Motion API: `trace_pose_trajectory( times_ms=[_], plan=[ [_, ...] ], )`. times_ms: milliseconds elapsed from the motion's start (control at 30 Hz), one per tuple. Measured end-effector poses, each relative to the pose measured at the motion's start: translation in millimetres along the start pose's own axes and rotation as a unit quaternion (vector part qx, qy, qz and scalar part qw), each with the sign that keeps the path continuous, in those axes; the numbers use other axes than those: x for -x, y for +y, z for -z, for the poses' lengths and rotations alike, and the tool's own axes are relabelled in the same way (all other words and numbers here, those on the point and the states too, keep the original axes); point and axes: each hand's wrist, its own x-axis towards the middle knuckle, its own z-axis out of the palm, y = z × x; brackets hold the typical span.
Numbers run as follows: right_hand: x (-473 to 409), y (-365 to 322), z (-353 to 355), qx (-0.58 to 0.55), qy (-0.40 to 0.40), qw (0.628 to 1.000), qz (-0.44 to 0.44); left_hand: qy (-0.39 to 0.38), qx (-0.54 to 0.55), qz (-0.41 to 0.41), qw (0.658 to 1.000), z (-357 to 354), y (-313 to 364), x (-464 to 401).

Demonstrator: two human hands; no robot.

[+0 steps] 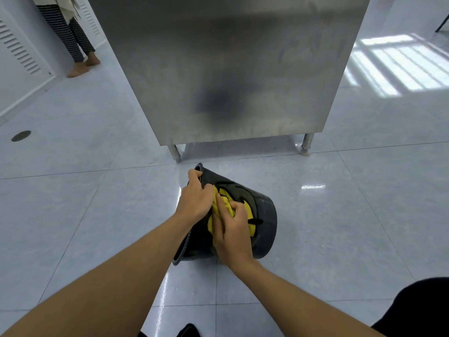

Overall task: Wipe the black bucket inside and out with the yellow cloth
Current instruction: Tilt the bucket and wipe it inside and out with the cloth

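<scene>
The black bucket [263,224] lies on its side on the tiled floor, its open mouth turned left toward me and its base to the right. My left hand [194,199] grips the upper rim of the bucket's mouth. My right hand [232,233] is closed on the crumpled yellow cloth [224,203] and presses it against the bucket's outer wall. Part of the cloth is hidden under my fingers.
A stainless steel cabinet [230,69] on short metal legs [175,153] stands just beyond the bucket. Another person's striped legs [70,37] are at the far left by a white wall. A round floor drain [21,135] sits at the left. My dark-clothed knee [418,310] is at bottom right.
</scene>
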Motion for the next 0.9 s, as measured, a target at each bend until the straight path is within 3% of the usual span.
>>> trace_pose_trajectory(
  times_ms=[267, 467, 600, 733, 900],
  plan=[
    [-37.6, -2.0, 4.3, -0.04, 0.015, 0.994, -0.097, -0.089, 0.099, -0.007, 0.991, 10.8, -5.6, -0.3],
    [-4.2, -3.6, -3.5, -0.013, 0.012, 1.0, 0.011, -0.089, 0.12, -0.007, 0.989, 11.1, -4.6, -4.6],
    [-7.4, 1.5, -0.5, 0.031, 0.024, 0.999, 0.012, -0.074, 0.101, 0.014, 0.992, 9.3, -13.0, -16.0],
    [-11.0, 22.7, 12.0, 0.049, 0.04, 0.992, -0.106, -0.065, 0.058, 0.032, 0.996, 7.0, -23.0, -22.2],
    [-11.0, 64.8, 31.7, 0.059, 0.062, 0.957, -0.276, -0.069, 0.019, 0.037, 0.997, 10.5, -16.1, -14.4]
  ],
)
